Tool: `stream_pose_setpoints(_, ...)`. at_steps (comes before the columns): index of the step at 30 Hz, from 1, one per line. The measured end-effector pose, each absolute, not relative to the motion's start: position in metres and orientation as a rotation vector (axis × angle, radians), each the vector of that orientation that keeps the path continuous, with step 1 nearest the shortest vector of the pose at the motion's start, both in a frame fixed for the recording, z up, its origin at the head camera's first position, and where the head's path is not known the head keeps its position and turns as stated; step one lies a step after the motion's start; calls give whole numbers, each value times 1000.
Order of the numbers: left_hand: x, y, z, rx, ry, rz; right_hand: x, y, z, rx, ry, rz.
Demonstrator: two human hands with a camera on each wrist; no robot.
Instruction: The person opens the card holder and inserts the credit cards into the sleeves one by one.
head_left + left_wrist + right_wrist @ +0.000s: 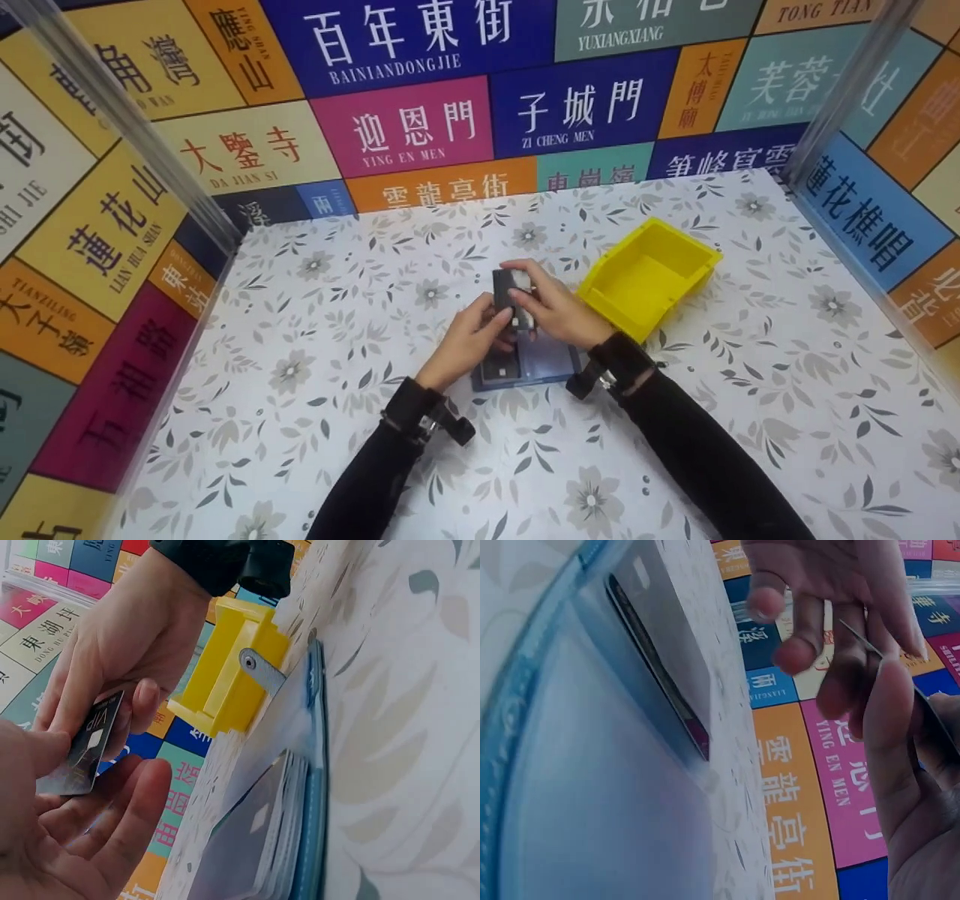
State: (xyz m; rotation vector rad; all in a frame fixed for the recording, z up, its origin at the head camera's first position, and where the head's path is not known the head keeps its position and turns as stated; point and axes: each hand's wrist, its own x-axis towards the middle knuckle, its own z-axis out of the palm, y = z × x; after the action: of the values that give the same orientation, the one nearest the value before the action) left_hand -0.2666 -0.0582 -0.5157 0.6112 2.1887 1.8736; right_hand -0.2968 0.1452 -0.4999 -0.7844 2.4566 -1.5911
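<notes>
A dark card (pixel 502 289) with "VIP" print and a light chip square is held up between both hands, over an open blue card holder (pixel 551 360). My right hand (pixel 559 304) pinches the card from its right side, thumb on its face. From the left, my left hand (pixel 465 334) has its thumb at the card's near end and its fingers underneath, loosely bent in the left wrist view. Below, the holder shows clear plastic sleeves, and another dark card (pixel 244 829) sits in the stack of sleeves on its left half. A snap strap (pixel 262 673) sticks up from its edge.
A yellow plastic bin (pixel 652 277) stands just beyond the right wrist, to the right of the holder. The table (pixel 360 300) has a floral cover. Panels with coloured lettered blocks (pixel 420 120) enclose the back and both sides.
</notes>
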Motion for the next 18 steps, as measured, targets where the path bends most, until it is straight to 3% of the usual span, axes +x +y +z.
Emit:
stream_pose_setpoints(10, -268, -57, -515, 517, 2321, 2000, -303, 161, -493, -782, 2396, -1496)
stream_pose_setpoints(18, -274, -61, -513, 444, 2415, 2186, -308, 194, -491, -779, 2554, -737)
